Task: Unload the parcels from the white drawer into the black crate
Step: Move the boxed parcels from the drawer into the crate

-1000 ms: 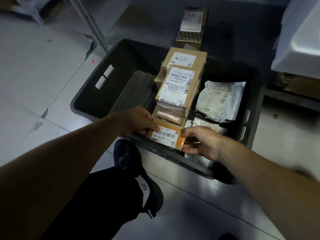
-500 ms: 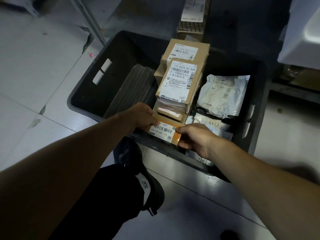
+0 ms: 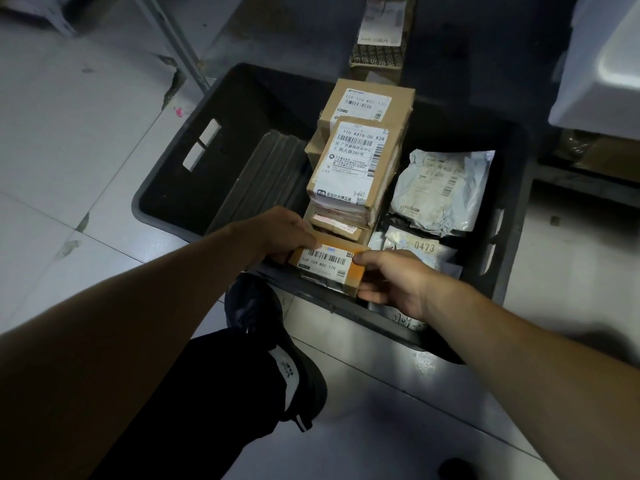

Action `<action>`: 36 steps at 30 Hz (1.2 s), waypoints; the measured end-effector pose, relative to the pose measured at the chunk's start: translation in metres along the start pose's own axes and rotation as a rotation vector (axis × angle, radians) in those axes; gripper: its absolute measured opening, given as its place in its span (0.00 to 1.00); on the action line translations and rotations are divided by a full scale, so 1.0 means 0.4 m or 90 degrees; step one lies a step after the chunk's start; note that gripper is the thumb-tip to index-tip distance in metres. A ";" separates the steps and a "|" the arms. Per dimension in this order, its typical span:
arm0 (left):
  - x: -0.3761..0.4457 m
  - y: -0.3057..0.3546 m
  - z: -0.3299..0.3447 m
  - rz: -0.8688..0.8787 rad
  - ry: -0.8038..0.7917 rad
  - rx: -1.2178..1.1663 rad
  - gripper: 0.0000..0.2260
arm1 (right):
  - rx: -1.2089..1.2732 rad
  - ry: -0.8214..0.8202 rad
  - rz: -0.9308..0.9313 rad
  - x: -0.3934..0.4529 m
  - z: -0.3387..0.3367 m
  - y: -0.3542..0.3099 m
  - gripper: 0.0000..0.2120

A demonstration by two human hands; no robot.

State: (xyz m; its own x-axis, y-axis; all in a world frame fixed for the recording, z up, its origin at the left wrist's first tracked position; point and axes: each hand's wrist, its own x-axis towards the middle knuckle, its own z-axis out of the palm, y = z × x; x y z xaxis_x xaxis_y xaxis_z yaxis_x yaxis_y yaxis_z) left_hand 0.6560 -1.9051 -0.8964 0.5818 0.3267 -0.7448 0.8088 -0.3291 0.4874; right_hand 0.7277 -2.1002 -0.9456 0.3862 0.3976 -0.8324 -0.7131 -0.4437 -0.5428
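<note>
Both the left hand [image 3: 280, 233] and right hand [image 3: 391, 282] pinch a small orange labelled cardboard parcel [image 3: 329, 263] over the black plastic crate [image 3: 166, 188] on a pale tiled floor [image 3: 69, 133].

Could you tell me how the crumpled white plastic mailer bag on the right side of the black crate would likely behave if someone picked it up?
The white mailer bag looks wrinkled and puffy, so it would probably flop and sag rather than hold its shape. Its glossy film may be somewhat slippery. Lying flat in the black crate, it seems unlikely to roll or tip.
</note>
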 end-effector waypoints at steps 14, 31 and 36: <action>-0.024 0.088 0.108 -0.080 -0.040 -0.140 0.06 | -0.062 0.083 -0.008 -0.052 -0.135 -0.002 0.06; -0.089 0.090 0.060 -0.106 0.041 -0.198 0.07 | -0.068 0.047 -0.044 -0.105 -0.074 -0.033 0.09; -0.099 0.078 0.042 -0.075 0.093 -0.268 0.11 | -0.052 0.057 -0.077 -0.104 -0.031 -0.066 0.08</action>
State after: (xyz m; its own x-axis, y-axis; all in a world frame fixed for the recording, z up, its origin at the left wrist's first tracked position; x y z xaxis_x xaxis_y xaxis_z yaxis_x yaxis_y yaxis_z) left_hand 0.6568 -1.9430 -0.8595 0.4654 0.4718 -0.7489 0.8171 0.0960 0.5684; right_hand 0.7377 -2.1151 -0.8982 0.5201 0.3805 -0.7646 -0.6095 -0.4618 -0.6444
